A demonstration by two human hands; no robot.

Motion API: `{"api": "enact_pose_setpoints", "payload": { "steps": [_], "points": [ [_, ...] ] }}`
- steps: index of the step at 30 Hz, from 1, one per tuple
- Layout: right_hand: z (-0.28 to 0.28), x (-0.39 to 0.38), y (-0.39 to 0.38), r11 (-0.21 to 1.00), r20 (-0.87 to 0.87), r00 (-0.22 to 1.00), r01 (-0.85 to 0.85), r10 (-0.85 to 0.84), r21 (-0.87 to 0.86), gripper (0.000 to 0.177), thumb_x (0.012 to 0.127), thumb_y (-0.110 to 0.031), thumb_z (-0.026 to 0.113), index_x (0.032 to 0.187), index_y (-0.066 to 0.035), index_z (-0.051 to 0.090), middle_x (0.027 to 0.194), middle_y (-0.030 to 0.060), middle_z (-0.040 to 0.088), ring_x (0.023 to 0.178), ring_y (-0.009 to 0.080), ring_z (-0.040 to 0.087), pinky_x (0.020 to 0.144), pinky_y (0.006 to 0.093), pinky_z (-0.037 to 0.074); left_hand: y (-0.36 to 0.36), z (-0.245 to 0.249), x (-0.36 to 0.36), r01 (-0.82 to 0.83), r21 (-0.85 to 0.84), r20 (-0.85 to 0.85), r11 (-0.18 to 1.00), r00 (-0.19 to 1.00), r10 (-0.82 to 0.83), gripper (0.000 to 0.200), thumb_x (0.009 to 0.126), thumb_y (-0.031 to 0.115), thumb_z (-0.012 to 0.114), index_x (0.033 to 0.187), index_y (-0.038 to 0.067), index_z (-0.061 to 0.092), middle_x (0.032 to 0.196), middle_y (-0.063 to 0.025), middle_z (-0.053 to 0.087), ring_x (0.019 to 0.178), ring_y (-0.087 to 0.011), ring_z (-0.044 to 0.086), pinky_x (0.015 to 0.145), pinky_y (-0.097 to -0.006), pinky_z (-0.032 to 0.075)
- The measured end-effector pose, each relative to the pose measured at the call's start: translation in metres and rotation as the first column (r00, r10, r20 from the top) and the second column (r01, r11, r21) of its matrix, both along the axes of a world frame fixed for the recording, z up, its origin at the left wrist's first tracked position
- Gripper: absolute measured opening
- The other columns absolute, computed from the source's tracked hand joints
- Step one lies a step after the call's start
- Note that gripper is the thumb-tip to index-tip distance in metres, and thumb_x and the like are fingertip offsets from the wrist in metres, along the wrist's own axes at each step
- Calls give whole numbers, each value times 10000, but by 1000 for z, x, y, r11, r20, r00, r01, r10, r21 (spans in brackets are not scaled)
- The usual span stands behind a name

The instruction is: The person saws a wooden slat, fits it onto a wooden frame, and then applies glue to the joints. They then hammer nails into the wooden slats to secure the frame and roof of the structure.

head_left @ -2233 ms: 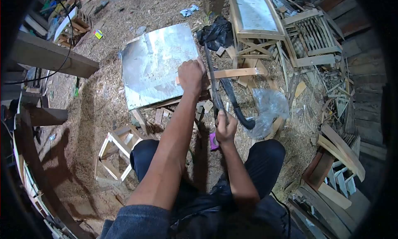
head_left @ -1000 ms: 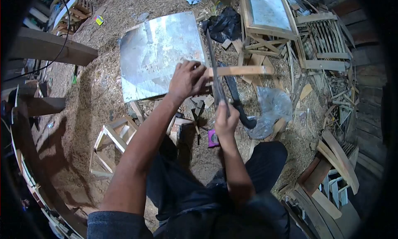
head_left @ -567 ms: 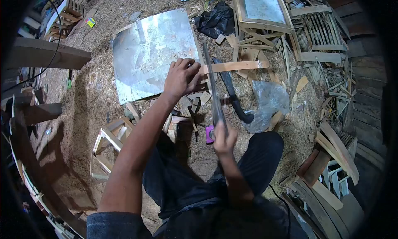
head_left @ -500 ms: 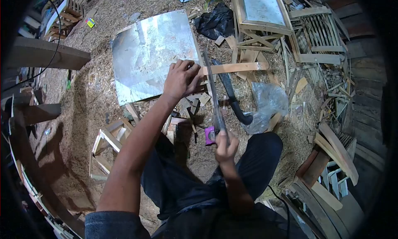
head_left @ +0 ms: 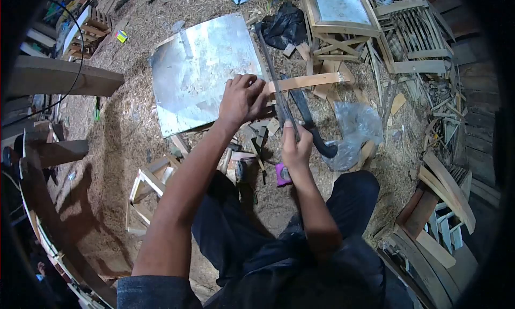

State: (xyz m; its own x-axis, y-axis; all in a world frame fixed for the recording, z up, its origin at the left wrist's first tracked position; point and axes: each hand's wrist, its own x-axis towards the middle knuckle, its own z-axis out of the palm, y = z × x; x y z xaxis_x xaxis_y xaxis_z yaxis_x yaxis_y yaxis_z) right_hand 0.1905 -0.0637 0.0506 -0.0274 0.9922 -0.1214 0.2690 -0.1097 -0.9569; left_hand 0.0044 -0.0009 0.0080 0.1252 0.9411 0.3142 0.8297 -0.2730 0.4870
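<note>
My left hand (head_left: 242, 101) presses the near end of a thin wooden strip (head_left: 311, 82) at the right edge of a worn, whitish board (head_left: 206, 68). The strip sticks out to the right, past the board. My right hand (head_left: 296, 144) is closed round the handle end of a handsaw (head_left: 271, 68), whose long blade points away from me and crosses the strip just right of my left hand. Underneath, a dark tool with a curved black handle (head_left: 321, 144) lies on the ground. A purple tape measure (head_left: 282, 174) rests near my right forearm.
Clear plastic (head_left: 358, 132) lies right of the dark tool. Behind the board is a black plastic bag (head_left: 284, 26). Wooden frames (head_left: 346, 29) stand at the back right, a small frame (head_left: 150, 187) at the left. Curved wood pieces (head_left: 448, 191) are stacked at the right.
My right hand has pushed forward with the saw, whose blade now reaches farther beyond the strip. The whole view has shifted slightly, so most things appear a little farther right.
</note>
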Motion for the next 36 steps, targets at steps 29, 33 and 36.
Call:
{"api": "enact_pose_setpoints", "payload": {
  "steps": [29,33,36],
  "points": [
    [-19,14,-19,1000,-11,1000,-12,12,-12,351,975,-259,520,765,8,609,558,18,488,519,113,459,493,294,331,-4,-9,1,-3,41,6,999,1000,3,286,857,260,681,1082,85,690,1077,-114,629,982,-311,558,858,-426,432],
    [-22,42,-73,999,-103,995,12,-16,-35,383,977,-282,530,712,-8,568,552,16,480,505,121,446,488,318,319,-4,-8,2,8,28,-39,1000,999,-6,289,869,263,651,1100,92,677,1062,-107,622,1000,-298,557,868,-420,423],
    [-24,37,-70,994,-125,990,51,-63,-93,397,979,-282,532,683,-17,547,546,14,472,501,124,442,486,332,311,-2,-4,-2,16,24,-64,1000,998,-14,292,868,254,643,1105,87,674,1067,-111,621,1008,-305,555,869,-423,422]
  ]
}}
